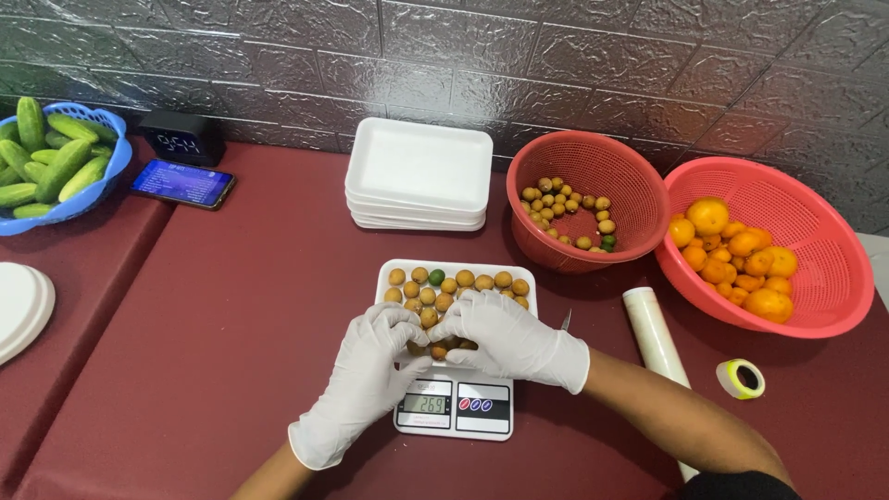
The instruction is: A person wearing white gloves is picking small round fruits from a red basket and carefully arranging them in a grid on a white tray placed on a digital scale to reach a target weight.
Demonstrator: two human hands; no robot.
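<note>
A white foam tray [398, 267] filled with several small brown round fruits [465, 279] and one green one [436, 277] rests on a white digital kitchen scale [454, 406]. My left hand [366, 380] and my right hand [511, 341], both in white gloves, meet over the tray's near edge. Their fingertips touch the fruits there. The fingers hide the front row of fruits, so I cannot tell whether either hand grips one.
A stack of white foam trays [419, 174] sits behind the scale. A red basket [639, 185] holds more brown fruits; a pink basket [815, 241] holds oranges. Blue basket of cucumbers [56, 157], phone [181, 183], clock [183, 140], film roll [653, 333], tape roll [741, 378], white plates [20, 310].
</note>
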